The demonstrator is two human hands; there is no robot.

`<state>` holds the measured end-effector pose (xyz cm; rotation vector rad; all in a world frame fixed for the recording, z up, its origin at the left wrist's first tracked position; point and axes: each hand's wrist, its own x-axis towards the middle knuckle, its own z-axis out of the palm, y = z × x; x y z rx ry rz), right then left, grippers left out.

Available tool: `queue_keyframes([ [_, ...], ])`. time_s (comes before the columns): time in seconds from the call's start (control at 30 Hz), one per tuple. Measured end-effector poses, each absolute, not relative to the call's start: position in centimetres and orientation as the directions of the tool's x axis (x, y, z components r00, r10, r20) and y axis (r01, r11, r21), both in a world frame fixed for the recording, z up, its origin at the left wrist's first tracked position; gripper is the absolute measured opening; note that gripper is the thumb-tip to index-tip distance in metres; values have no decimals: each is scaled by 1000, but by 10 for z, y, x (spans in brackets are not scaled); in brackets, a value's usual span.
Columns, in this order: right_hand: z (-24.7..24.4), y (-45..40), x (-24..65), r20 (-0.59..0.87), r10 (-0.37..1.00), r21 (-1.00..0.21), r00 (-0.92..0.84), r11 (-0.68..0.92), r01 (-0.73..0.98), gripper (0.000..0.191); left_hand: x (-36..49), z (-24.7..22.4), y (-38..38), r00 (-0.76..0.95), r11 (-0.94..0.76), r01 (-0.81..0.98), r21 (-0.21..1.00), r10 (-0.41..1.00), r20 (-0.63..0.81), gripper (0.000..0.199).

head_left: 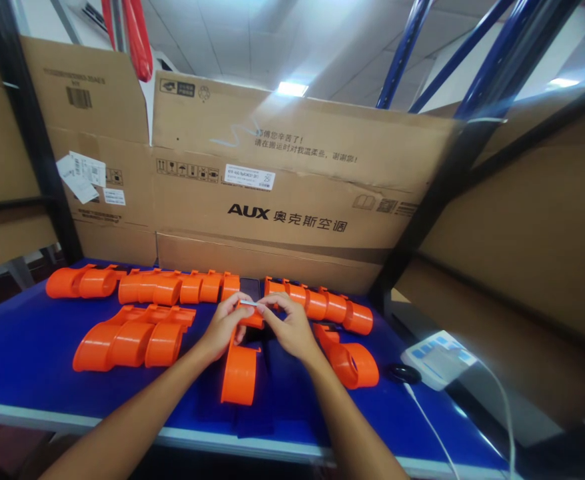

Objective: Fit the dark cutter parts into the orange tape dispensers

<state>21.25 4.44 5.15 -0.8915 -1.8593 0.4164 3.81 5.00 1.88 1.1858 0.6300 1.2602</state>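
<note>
My left hand [224, 328] is closed around an orange plastic part [239, 379], whose round, cup-like end hangs below the fingers. A thin pale strip [248, 303] lies along the top of the part, between both hands. My right hand [289, 325] pinches at the strip's right end with thumb and fingertips. Whether the strip is stuck to the part cannot be made out. Similar orange parts stand around the hands: a back row to the left [167, 289], another to the right [316, 305], a nearer group [131, 341], and a lone pair of rounded shapes [360, 365].
The blue tabletop [17, 347] ends at a pale front edge. Cardboard panels [292, 167] wall off the back and right. At right lie a black mouse-like object [404, 373] with a white cable and a white-blue device [440, 357]. Dark frame posts [417, 207] flank the table.
</note>
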Motion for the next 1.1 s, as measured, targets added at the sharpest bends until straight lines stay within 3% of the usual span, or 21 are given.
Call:
queue_keyframes([
  [0.6,51,50,218,669,726,-626,-156,665,408,19,32,26,58,159,-42,-463,886,979,129,38],
  [0.73,51,57,230,685,728,-654,-16,625,426,23,22,29,64,144,6,-549,836,986,87,35],
  [0.83,52,62,241,709,699,-655,96,602,457,24,16,31,68,195,118,-670,733,980,21,36],
  [0.97,52,60,243,734,671,-525,-106,660,538,18,15,31,72,209,155,-768,622,978,14,35],
  [1.1,51,52,233,627,655,-400,-422,736,546,14,15,27,74,186,120,-750,650,982,34,33],
])
